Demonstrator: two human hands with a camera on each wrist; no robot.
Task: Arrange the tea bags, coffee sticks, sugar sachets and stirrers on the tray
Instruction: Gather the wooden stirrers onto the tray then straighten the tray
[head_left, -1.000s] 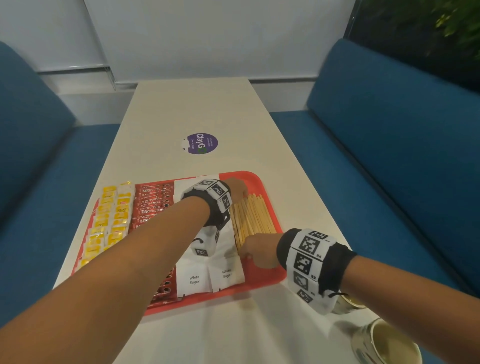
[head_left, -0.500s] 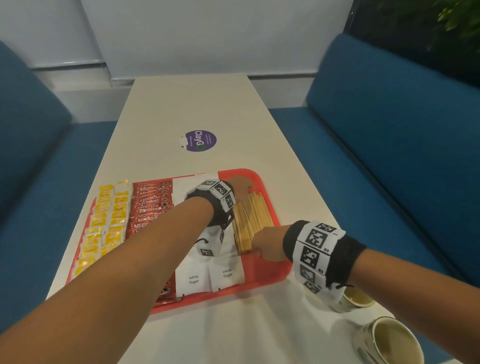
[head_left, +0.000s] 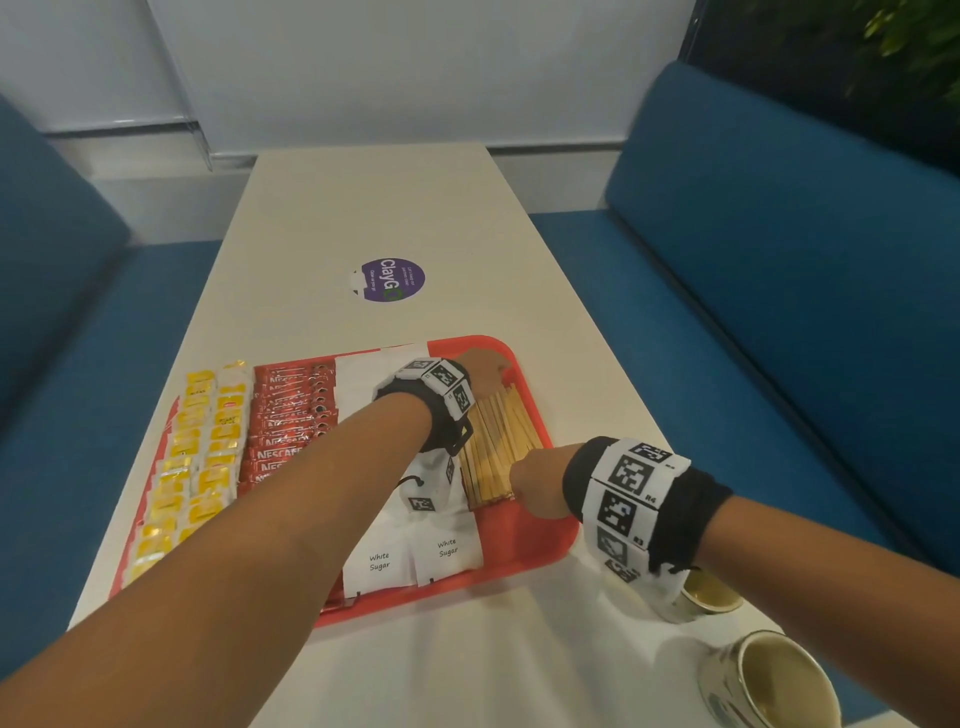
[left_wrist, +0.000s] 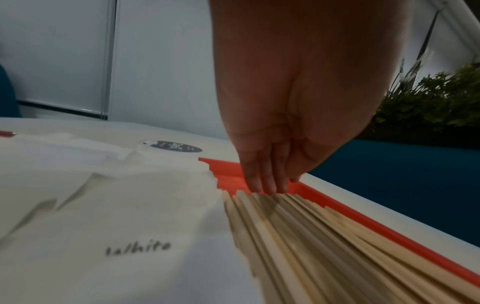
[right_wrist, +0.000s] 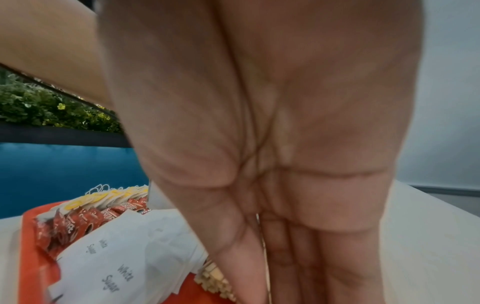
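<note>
Trouble could start on the left, where the yellow tea bags sit so close to the left rim of the red tray that some seem to hang over it; a bump from the left arm, which reaches across the tray, might knock them onto the table. Next come the red coffee sticks, then the white sugar sachets, and that same arm hides a big part of both rows, so I cannot tell if they are tidy under it. Then come the wooden stirrers, lying in a flat bunch by the tray's right side. The left hand is flat, with straight fingers touching the far ends of the stirrers. The right hand is also flat, its fingers pressed against the near ends. I think the two hands are squeezing the bunch to make it even. If they push too hard, the thin sticks could bend up, pop out, or slide over the sachets beside them. The right wrist view is blurry and the palm fills it, so the fingertips are hard to see. Two cups stand near the right wrist, and that arm could tip one.
</note>
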